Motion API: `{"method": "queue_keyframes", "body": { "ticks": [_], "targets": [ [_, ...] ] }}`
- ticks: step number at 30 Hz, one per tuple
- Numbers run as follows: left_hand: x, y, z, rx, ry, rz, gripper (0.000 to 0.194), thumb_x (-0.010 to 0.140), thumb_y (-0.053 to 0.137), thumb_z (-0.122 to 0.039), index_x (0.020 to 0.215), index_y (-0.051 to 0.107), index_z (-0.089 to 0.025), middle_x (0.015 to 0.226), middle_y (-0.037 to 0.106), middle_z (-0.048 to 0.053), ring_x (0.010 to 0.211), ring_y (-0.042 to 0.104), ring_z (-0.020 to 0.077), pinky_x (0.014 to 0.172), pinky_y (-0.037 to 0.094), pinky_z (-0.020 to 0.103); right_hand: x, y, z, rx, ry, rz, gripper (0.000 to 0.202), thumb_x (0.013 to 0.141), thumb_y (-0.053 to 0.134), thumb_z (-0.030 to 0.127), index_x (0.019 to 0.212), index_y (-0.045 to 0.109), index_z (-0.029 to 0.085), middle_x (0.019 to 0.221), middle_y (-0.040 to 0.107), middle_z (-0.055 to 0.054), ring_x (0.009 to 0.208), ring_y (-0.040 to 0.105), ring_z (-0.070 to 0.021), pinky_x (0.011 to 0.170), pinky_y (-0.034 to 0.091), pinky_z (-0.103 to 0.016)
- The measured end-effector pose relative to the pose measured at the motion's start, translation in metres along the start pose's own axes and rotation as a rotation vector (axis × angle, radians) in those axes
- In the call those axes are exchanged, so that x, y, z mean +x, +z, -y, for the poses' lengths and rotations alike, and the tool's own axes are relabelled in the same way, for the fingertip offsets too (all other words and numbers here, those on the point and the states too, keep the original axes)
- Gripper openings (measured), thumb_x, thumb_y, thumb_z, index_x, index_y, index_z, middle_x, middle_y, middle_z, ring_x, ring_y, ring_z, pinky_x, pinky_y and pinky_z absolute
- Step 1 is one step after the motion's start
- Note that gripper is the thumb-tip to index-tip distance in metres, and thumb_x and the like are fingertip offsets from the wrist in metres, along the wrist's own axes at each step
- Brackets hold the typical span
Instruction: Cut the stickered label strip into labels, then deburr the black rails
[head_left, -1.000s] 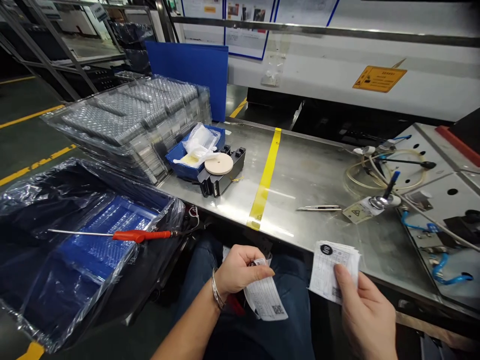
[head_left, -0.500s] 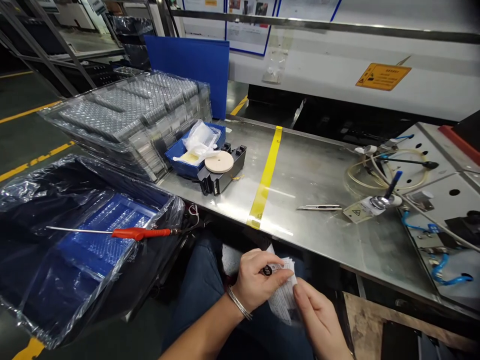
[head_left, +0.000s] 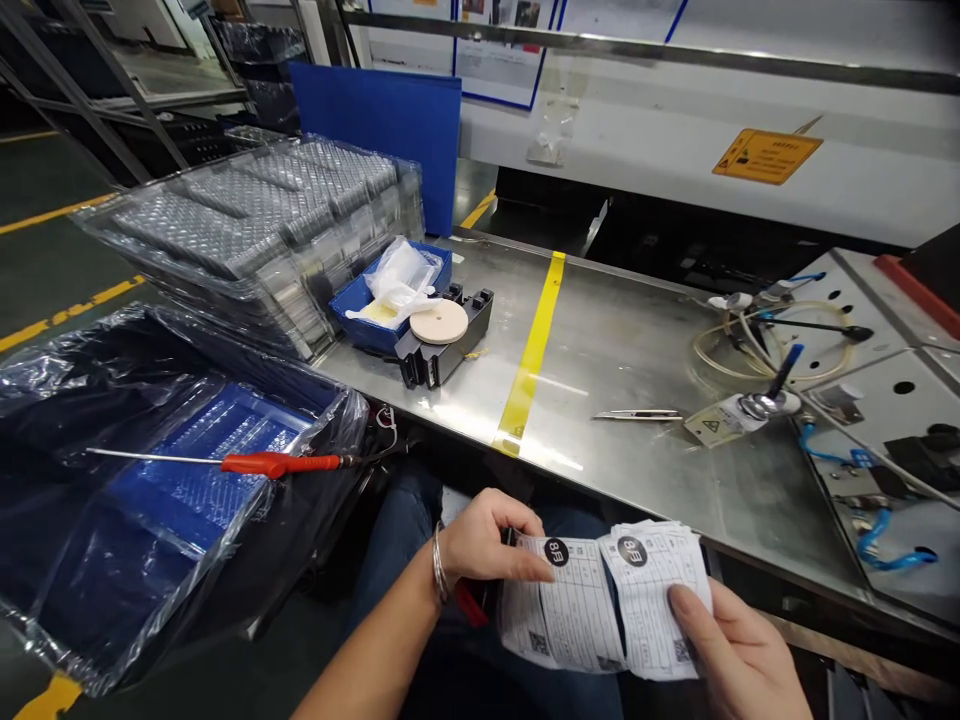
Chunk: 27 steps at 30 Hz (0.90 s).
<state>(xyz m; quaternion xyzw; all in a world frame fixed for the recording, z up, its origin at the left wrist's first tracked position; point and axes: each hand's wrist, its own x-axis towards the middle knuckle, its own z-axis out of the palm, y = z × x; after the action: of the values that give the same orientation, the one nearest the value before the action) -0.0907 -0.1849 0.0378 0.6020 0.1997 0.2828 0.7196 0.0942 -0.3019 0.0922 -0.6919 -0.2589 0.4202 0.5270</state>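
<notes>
Printed paper labels (head_left: 581,610) with black round marks and small square codes are spread between my hands, above my lap. My left hand (head_left: 495,540), with metal bangles at the wrist, pinches the left-hand labels by their upper edge, thumb on top. A second bunch of labels (head_left: 660,600) lies in my right hand (head_left: 727,630), its thumb pressed on the printed face. Both bunches fan out side by side with a narrow dark gap between them. The fingers behind the paper are hidden.
On the metal bench (head_left: 600,330) lie a utility knife (head_left: 637,415), a dispenser (head_left: 720,420) and a black holder with a round beige disc (head_left: 439,322). A blue box (head_left: 360,325) holds plastic bags. At left, a red air gun (head_left: 281,464) rests across a plastic-lined bin (head_left: 82,500).
The labels, earlier folded close together between my hands, are now spread apart with their printed faces showing. My right hand has moved right and my left hand slightly left.
</notes>
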Motion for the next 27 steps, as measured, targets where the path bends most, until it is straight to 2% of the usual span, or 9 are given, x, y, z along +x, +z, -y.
{"method": "queue_keyframes", "body": {
  "ticks": [3,7,9,12,14,16,18,23,27],
  "targets": [
    [-0.008,0.004,-0.007,-0.046,-0.086,-0.041,0.044,0.056,0.077,-0.048,0.049,0.054,-0.011,0.049,0.047,-0.001,0.046,0.038,0.0059,0.043,0.027,0.021,0.010,-0.005,-0.003,0.076,0.051,-0.023,0.036,0.057,0.078,0.045,0.079,0.074,0.017,0.066,0.071,-0.006,0.047,0.060,-0.0155,0.043,0.050,-0.021],
    [-0.013,0.004,-0.003,-0.181,-0.066,-0.155,0.048,0.052,0.078,-0.049,0.045,0.048,-0.012,0.044,0.045,-0.001,0.043,0.035,0.0055,0.041,0.025,0.022,0.028,-0.015,-0.013,0.200,-0.037,-0.284,0.042,0.063,0.075,0.047,0.093,0.070,0.017,0.083,0.073,-0.007,0.063,0.067,-0.0180,0.055,0.055,-0.022],
    [-0.014,0.004,-0.002,-0.240,-0.061,-0.151,0.049,0.051,0.078,-0.050,0.045,0.047,-0.013,0.044,0.045,-0.001,0.043,0.037,0.0063,0.042,0.026,0.022,0.032,-0.013,-0.016,0.105,-0.072,-0.318,0.042,0.066,0.073,0.045,0.096,0.069,0.016,0.088,0.072,-0.008,0.070,0.068,-0.0189,0.059,0.056,-0.023],
    [-0.012,0.009,-0.009,-0.184,-0.083,-0.109,0.046,0.054,0.077,-0.046,0.045,0.046,-0.013,0.044,0.041,-0.003,0.043,0.033,0.0048,0.041,0.024,0.021,0.028,-0.001,-0.020,-0.112,-0.099,-0.044,0.039,0.068,0.071,0.045,0.092,0.072,0.015,0.086,0.073,-0.008,0.072,0.067,-0.0225,0.060,0.056,-0.026],
    [-0.008,0.014,-0.015,-0.072,-0.111,-0.146,0.040,0.058,0.074,-0.041,0.048,0.048,-0.013,0.046,0.042,-0.003,0.043,0.032,0.0043,0.041,0.023,0.020,0.021,0.010,-0.022,-0.166,-0.142,0.209,0.035,0.071,0.067,0.045,0.091,0.073,0.016,0.083,0.072,-0.008,0.072,0.067,-0.0232,0.061,0.056,-0.028],
    [-0.004,0.018,-0.018,0.030,-0.147,-0.223,0.035,0.061,0.071,-0.039,0.052,0.050,-0.012,0.048,0.042,-0.004,0.045,0.033,0.0045,0.041,0.024,0.019,0.014,0.019,-0.023,-0.139,-0.164,0.354,0.033,0.074,0.065,0.044,0.092,0.073,0.018,0.082,0.072,-0.008,0.070,0.066,-0.0224,0.061,0.055,-0.028],
    [-0.002,0.020,-0.019,0.106,-0.167,-0.295,0.034,0.063,0.069,-0.039,0.053,0.050,-0.013,0.049,0.041,-0.004,0.046,0.032,0.0048,0.041,0.024,0.018,0.008,0.024,-0.024,-0.078,-0.132,0.380,0.033,0.076,0.063,0.044,0.094,0.072,0.018,0.081,0.072,-0.008,0.070,0.065,-0.0217,0.060,0.055,-0.028],
    [-0.002,0.028,-0.016,0.265,-0.142,-0.358,0.033,0.067,0.067,-0.038,0.052,0.050,-0.013,0.049,0.039,-0.005,0.048,0.032,0.0054,0.044,0.025,0.019,0.006,0.028,-0.020,0.002,0.009,0.281,0.042,0.080,0.055,0.052,0.092,0.072,0.015,0.077,0.070,-0.009,0.068,0.064,-0.0218,0.057,0.053,-0.028],
    [-0.003,0.028,-0.017,0.275,-0.127,-0.359,0.032,0.067,0.067,-0.039,0.055,0.053,-0.012,0.050,0.042,-0.004,0.049,0.035,0.0059,0.045,0.026,0.019,0.010,0.021,-0.018,-0.141,-0.038,0.400,0.037,0.075,0.063,0.048,0.094,0.072,0.017,0.076,0.070,-0.007,0.067,0.063,-0.0206,0.060,0.053,-0.027]
  ]
}}
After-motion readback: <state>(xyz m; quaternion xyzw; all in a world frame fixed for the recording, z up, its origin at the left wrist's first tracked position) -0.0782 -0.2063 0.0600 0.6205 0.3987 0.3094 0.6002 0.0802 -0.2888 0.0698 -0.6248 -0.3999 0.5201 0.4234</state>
